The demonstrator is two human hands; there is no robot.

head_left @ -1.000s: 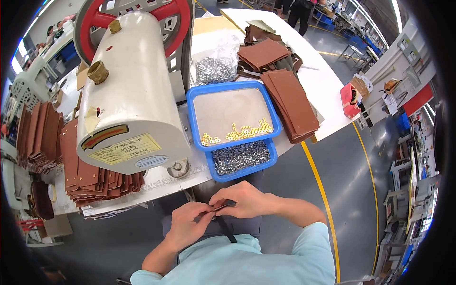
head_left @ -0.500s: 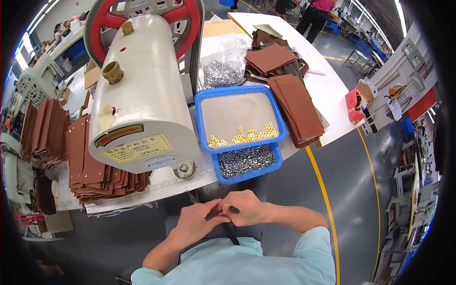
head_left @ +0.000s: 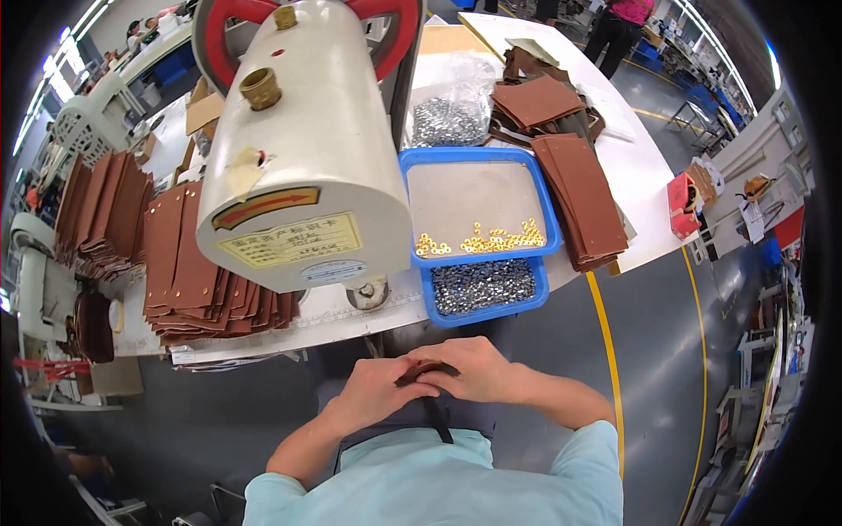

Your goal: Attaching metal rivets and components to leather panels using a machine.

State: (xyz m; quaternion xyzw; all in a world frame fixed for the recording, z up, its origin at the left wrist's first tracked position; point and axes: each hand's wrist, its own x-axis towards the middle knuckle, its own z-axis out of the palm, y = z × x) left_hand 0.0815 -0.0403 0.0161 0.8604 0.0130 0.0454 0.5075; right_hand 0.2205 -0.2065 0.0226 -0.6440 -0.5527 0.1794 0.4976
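In front of my lap, just below the table's front edge, my two hands meet. Fingers of my left hand and my right hand close on a small dark brown leather piece, which they mostly cover. Beyond them stands a blue tray with gold-coloured metal rings along its near side. A second blue tray, partly beneath the first, holds many small silver metal fasteners. To the left rises a large cream-coloured machine with a red wheel.
Stacked brown leather pieces lie left of the machine, with more stacks further left. Right of the trays are another leather stack and loose pieces. A clear bag of silver fasteners sits behind the trays. A red box stands beyond the table.
The view has shifted, so the table and machine appear further right and higher. My hands have spread slightly, and more of the brown leather piece shows between them.
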